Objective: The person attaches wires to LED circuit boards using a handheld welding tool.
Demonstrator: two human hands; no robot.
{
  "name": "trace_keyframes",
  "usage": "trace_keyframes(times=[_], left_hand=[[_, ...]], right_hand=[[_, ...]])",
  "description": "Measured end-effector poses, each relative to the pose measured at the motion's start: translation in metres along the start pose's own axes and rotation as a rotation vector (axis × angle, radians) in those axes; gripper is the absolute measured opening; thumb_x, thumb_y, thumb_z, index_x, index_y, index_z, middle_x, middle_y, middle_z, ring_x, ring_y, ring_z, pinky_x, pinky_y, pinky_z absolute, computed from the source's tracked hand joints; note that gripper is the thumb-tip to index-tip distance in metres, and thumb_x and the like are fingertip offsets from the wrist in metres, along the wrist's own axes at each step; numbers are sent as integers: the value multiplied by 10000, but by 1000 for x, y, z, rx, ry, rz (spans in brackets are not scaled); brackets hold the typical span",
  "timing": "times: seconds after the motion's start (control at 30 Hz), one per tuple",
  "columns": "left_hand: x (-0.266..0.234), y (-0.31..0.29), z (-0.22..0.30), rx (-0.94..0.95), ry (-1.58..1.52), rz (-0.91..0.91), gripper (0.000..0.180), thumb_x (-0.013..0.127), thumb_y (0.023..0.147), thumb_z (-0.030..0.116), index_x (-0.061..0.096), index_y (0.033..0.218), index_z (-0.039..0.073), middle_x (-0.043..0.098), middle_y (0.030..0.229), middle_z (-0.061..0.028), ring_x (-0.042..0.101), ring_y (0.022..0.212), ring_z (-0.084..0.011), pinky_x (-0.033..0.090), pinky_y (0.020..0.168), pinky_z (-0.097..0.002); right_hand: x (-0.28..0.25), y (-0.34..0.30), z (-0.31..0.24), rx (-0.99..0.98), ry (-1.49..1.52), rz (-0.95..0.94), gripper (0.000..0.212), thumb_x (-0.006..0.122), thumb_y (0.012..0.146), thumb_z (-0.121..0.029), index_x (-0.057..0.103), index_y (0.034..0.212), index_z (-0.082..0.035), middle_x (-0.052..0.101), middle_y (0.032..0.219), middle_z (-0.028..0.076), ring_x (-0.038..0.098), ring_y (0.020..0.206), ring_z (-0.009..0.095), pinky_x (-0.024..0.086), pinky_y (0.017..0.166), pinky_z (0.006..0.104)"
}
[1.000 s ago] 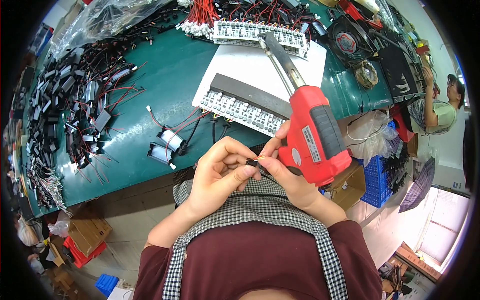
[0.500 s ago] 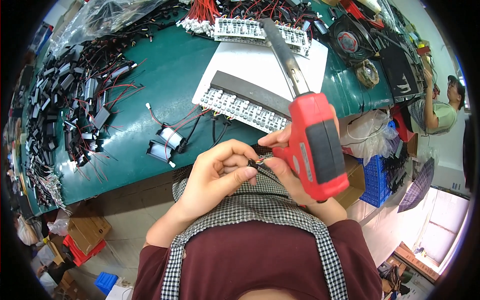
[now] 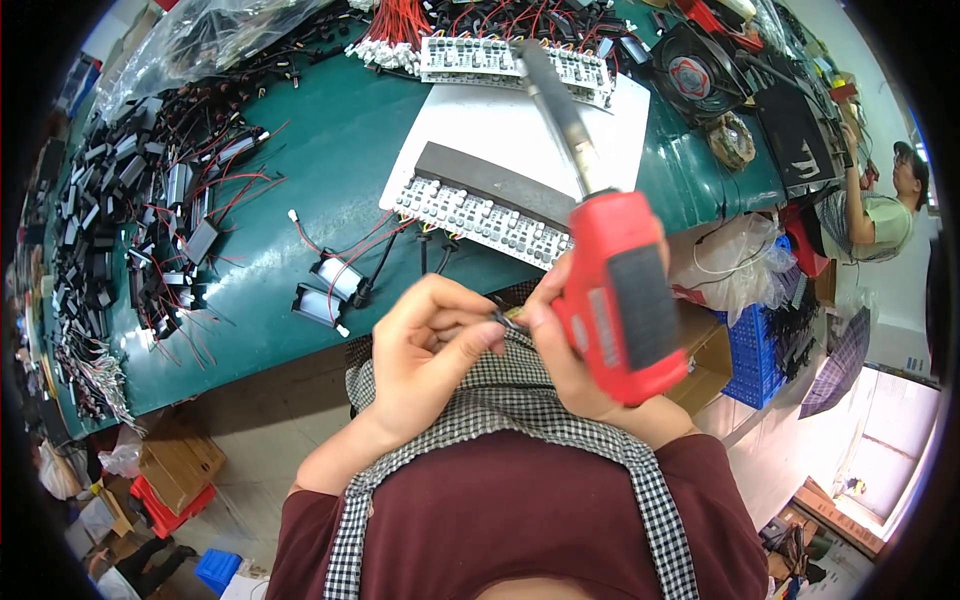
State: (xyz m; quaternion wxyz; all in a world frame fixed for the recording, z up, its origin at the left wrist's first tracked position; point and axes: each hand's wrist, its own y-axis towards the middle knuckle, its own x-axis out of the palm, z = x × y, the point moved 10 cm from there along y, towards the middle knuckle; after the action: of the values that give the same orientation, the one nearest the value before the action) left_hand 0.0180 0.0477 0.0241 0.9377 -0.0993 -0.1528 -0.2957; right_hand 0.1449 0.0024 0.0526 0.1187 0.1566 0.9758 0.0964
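Note:
My left hand (image 3: 415, 350) pinches a thin dark cable (image 3: 510, 320) with small coloured wires between thumb and fingertips, over my lap at the table's front edge. My right hand (image 3: 565, 360) holds a red and black soldering gun (image 3: 625, 300), its long metal barrel slanting up and away over the table. The right thumb and fingertips also meet at the cable's wire end, close to the left fingertips. Beyond the hands, a strip of white circuit boards (image 3: 480, 215) leans along a dark bar (image 3: 500, 180) on a white sheet (image 3: 440, 125). Fingers hide much of the cable.
Two silver-black modules (image 3: 320, 303) with wires lie left of the hands on the green table (image 3: 270, 340). A heap of similar modules (image 3: 110, 190) covers the far left. A fan (image 3: 690, 75) and a tape roll (image 3: 730, 143) are back right. A person (image 3: 870, 210) works at the right.
Both hands and the soldering gun have shifted slightly left, and the gun is a little blurred. The right fingers have closed nearer the cable's wires. Part of another person now shows at lower left.

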Motion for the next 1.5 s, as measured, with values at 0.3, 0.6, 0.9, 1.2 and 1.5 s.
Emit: trace_keyframes(times=[0.3,0.6,0.9,1.2,1.5], left_hand=[[-4,2,-1,42,-52,6,158,571,892,19,481,1015,-24,656,810,-136,508,525,-41,398,461,-159],[-2,0,15,138,335,43,182,618,860,35,582,1023,-36,665,787,-80,572,593,-52,443,517,-183],[-20,4,-7,16,484,143,196,650,807,-10,583,991,-15,636,783,-76,596,615,-120,479,551,-251],[9,13,33,551,1024,184,249,717,712,3,600,932,15,586,674,-69,575,564,-210,455,502,-282],[-6,25,12,277,1102,288,223,721,740,56,591,919,26,566,623,-64,567,520,-204,437,462,-300]], right_hand=[[2,10,-11,-102,222,-1,885,613,800,82,23,1446,-50,526,1036,131,621,791,149,517,695,283],[3,7,-8,-119,100,23,828,638,771,63,142,1431,-8,561,1053,101,609,778,108,510,700,251],[-25,-10,8,119,-146,-250,660,636,801,-8,266,1346,25,577,990,126,650,783,180,517,698,276],[-76,-38,19,323,183,-130,593,622,832,-466,494,1172,2,546,753,39,477,645,98,370,582,228],[-88,-67,58,453,79,-276,506,704,762,-289,550,1109,47,633,744,32,618,662,160,493,669,287]])
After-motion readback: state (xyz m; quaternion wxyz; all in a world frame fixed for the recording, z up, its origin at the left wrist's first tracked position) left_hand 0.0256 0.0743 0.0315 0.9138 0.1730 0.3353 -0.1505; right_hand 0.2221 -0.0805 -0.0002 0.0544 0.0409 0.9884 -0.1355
